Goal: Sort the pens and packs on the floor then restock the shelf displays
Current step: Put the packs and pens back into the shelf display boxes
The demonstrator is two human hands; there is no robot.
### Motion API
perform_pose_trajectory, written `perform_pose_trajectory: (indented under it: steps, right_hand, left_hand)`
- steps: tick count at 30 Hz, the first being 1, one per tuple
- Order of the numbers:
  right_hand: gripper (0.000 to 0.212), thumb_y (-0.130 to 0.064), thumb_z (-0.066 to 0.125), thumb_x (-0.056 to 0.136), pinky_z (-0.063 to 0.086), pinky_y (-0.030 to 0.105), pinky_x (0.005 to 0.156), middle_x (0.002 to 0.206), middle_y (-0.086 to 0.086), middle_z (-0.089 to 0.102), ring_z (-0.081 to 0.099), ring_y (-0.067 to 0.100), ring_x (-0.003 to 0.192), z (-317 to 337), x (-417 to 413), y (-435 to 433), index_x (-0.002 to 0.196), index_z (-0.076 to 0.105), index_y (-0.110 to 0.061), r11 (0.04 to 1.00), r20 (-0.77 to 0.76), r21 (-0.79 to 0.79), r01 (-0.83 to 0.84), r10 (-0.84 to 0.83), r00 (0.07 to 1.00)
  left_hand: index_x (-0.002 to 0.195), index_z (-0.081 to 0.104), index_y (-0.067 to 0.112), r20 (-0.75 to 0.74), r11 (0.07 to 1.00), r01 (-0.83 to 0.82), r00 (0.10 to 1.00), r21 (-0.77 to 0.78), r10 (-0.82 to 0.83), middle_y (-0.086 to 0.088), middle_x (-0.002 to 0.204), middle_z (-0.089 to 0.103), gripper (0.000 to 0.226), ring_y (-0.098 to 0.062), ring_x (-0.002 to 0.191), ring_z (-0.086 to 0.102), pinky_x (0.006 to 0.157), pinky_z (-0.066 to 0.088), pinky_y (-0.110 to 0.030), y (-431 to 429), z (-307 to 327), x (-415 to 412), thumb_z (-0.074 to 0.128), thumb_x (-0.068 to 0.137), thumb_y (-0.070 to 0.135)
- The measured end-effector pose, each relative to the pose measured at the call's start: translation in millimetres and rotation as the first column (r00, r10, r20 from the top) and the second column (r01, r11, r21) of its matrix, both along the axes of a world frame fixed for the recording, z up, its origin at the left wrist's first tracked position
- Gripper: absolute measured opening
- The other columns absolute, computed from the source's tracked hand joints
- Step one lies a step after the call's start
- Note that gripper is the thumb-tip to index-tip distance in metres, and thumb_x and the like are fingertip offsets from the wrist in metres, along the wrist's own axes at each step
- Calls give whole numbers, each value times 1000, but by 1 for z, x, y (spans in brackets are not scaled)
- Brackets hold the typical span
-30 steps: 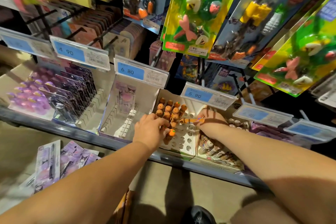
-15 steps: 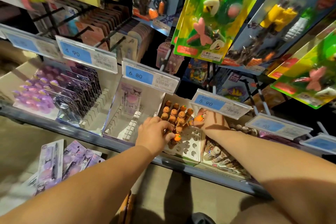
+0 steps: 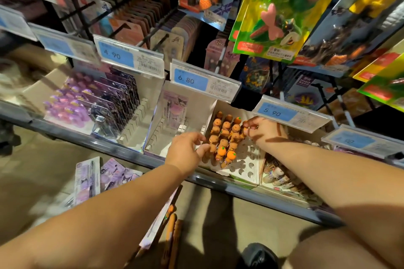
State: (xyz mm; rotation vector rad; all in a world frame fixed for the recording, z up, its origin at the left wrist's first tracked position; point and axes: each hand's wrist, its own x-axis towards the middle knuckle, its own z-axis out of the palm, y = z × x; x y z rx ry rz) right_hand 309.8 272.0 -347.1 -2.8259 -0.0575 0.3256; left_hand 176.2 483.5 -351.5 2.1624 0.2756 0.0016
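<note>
Shelf point(image 3: 87, 140) tray point(image 3: 247, 164), partly filled with orange-topped pens point(image 3: 227, 135)

This is a stationery and toy shop: blue-and-white barcoded price labels point(image 3: 131, 57) reading 4.90, 6.80 and 5.90 are standing over white cardboard display trays point(image 3: 248, 160) on a grey metal shelf point(image 3: 87, 138), and green carded toy blister packs point(image 3: 273, 13) are hanging from black peg hooks point(image 3: 156, 28) along the frame's top.

1. In the white holed tray point(image 3: 247, 166) stand orange-topped pens point(image 3: 227, 137).
2. The left hand point(image 3: 185, 150) touches near-left pens; the right hand point(image 3: 265, 131) pinches one far right.
3. On the floor point(image 3: 251, 214), near left, lie purple packs point(image 3: 87, 179).
</note>
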Motion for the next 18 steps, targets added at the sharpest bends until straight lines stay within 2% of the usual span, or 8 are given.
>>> perform_pose_trajectory:
  steps: [2, 5, 7, 8, 10, 13, 15, 18]
  right_hand:
    - [24, -36, 54, 89, 52, 31, 74, 98, 8, 68, 60, 22, 82, 17, -8, 10, 98, 69, -20, 999, 67, -25, 27, -25, 997]
    - [33, -36, 42, 90, 38, 25, 60, 91, 11, 64, 55, 26, 78, 42, -29, 30, 97, 67, -14, 996, 108, 78, 41, -49, 993]
    - [22, -26, 52, 93, 33, 20, 53, 74, 5, 54, 55, 26, 75, 57, -49, 43, 81, 62, -10, 977, 97, 210, 29, -50, 994]
    - [21, -24, 59, 92, 35, 20, 54, 70, 1, 50, 53, 22, 70, 64, -61, 48, 74, 57, -14, 967, 106, 254, 7, -35, 994]
    - [24, -31, 67, 87, 39, 26, 61, 70, -1, 51, 49, 18, 68, 69, -85, 53, 73, 54, -18, 963, 119, 260, -65, 35, 992]
    - [21, -37, 70, 85, 36, 28, 57, 63, -8, 49, 46, 11, 60, 58, -123, 54, 76, 58, -21, 962, -77, 251, -109, 132, 988]
    - [21, -41, 69, 84, 39, 27, 61, 67, -10, 50, 50, 11, 66, 46, -146, 53, 77, 56, -27, 984, -316, 108, -142, 170, 934]
    - [19, -44, 67, 86, 42, 22, 65, 77, -11, 53, 54, 10, 74, 26, -173, 52, 84, 55, -29, 980, -639, -6, -199, 149, 755]
  left_hand:
    - [104, 64, 20, -57, 998, -22, 998, -50, 19, 4, 90, 56, 12, -15, 89, 55, 78, 44, -27, 11, -2, -7, 62, 94, 24]
    - [101, 59, 22, -207, 997, 37, 977, -74, -51, 1, 91, 61, 5, -13, 84, 57, 70, 44, -24, 29, -10, -20, 59, 96, 22]
    - [102, 60, 21, -295, 992, 116, 947, -56, -128, -1, 96, 63, 6, -18, 89, 59, 75, 50, -28, 45, -19, -31, 59, 96, 22]
    - [104, 61, 20, -326, 983, 184, 928, -24, -181, -1, 97, 63, 9, -19, 90, 59, 78, 50, -30, 53, -23, -37, 59, 96, 22]
    - [108, 63, 19, -376, 932, 354, 876, 81, -300, 1, 97, 62, 14, -17, 91, 59, 75, 48, -27, 68, -33, -47, 60, 95, 25]
    - [109, 66, 27, -494, 802, 554, 774, 223, -397, 3, 107, 65, 17, -15, 92, 59, 66, 44, -20, 83, -51, -59, 61, 93, 32]
    - [115, 65, 30, -546, 667, 696, 679, 266, -491, 3, 118, 63, 23, -17, 108, 57, 84, 47, -27, 90, -66, -66, 58, 94, 33]
    - [132, 54, 33, -635, 332, 891, 453, 309, -626, 3, 140, 49, 35, -21, 132, 37, 106, 33, -38, 96, -83, -72, 50, 97, 32]
